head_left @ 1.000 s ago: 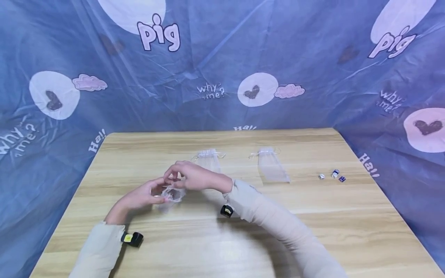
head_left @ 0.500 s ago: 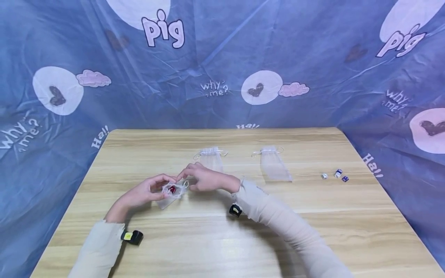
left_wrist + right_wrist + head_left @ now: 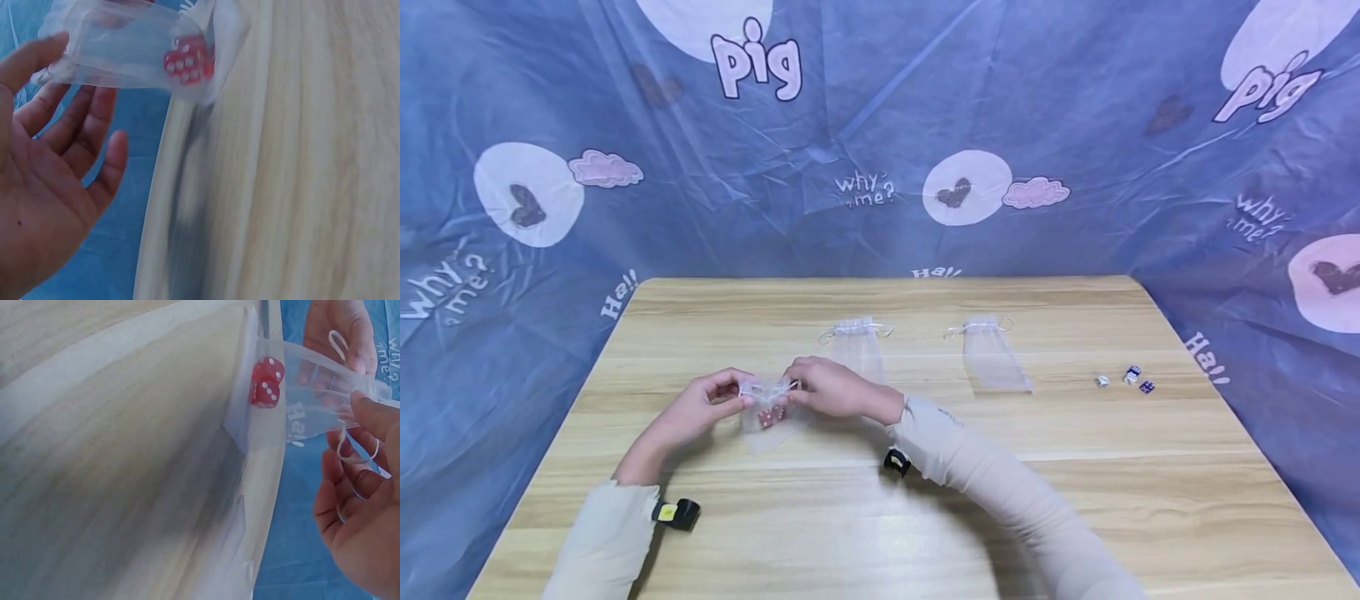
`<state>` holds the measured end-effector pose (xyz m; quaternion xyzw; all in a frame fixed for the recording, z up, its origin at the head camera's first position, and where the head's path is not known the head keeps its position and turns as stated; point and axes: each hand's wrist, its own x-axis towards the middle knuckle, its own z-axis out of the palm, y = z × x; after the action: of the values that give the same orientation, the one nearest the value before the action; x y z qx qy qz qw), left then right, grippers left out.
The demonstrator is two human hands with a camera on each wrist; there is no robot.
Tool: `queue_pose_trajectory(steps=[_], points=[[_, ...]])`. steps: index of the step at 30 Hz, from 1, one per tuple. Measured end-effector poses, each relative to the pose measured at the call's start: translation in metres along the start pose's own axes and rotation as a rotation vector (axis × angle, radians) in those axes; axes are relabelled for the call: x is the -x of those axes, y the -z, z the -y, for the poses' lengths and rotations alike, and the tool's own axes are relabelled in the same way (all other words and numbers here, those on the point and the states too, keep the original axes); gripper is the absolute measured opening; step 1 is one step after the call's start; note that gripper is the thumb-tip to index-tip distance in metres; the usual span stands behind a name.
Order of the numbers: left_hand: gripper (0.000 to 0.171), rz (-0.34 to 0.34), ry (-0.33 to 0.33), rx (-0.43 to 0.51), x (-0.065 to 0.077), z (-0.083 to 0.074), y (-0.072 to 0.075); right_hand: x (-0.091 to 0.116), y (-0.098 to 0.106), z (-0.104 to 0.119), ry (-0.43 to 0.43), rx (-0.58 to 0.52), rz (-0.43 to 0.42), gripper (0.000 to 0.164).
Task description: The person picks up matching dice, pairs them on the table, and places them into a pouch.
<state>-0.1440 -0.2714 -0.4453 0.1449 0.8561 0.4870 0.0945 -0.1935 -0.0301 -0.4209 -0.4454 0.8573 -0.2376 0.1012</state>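
Note:
A sheer white drawstring pouch [image 3: 763, 434] hangs between both hands, its top edge pinched on each side. Red dice [image 3: 266, 392] with white pips show through the mesh near its bottom, also seen in the left wrist view. My left hand [image 3: 703, 407] pinches the left side of the mouth between thumb and fingers. On the other side, my right hand [image 3: 837, 388] pinches the right side of the mouth. A white cord loop [image 3: 357, 455] dangles by the right fingers in the right wrist view.
Behind the right hand lies a flat sheer pouch [image 3: 857, 343], partly covered by it. Another flat pouch [image 3: 995, 357] lies to its right. Several small dice [image 3: 1132, 375], blue and white, sit at the right of the wooden table [image 3: 1000, 517].
The pouch mouth, held wide half a second ago with a red die visible inside, is now drawn flatter between the hands. The right hand has gone from the rim's edge to pinching it.

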Motion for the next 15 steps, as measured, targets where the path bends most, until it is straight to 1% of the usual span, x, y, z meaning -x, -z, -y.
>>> queue_pose_trajectory(steps=[3, 7, 9, 13, 15], points=[[0.035, -0.043, 0.03, -0.085, 0.0018, -0.0043, 0.0019, 0.0005, 0.0027, 0.0013, -0.017, 0.011, -0.005, 0.027], [0.04, -0.074, 0.059, -0.14, 0.0034, -0.0079, 0.0048, 0.0016, 0.0028, 0.0026, -0.028, 0.038, -0.017, 0.028], [0.043, -0.078, 0.07, -0.17, 0.0035, -0.0081, 0.006, 0.0022, 0.0021, 0.0036, -0.025, 0.045, -0.028, 0.028], [0.044, -0.06, 0.079, -0.214, 0.0038, -0.0081, 0.0075, 0.0028, 0.001, 0.005, -0.013, 0.067, -0.051, 0.025], [0.041, -0.051, 0.089, -0.202, 0.004, -0.0088, 0.0081, 0.0027, 0.0014, 0.005, -0.007, 0.085, -0.056, 0.024]])
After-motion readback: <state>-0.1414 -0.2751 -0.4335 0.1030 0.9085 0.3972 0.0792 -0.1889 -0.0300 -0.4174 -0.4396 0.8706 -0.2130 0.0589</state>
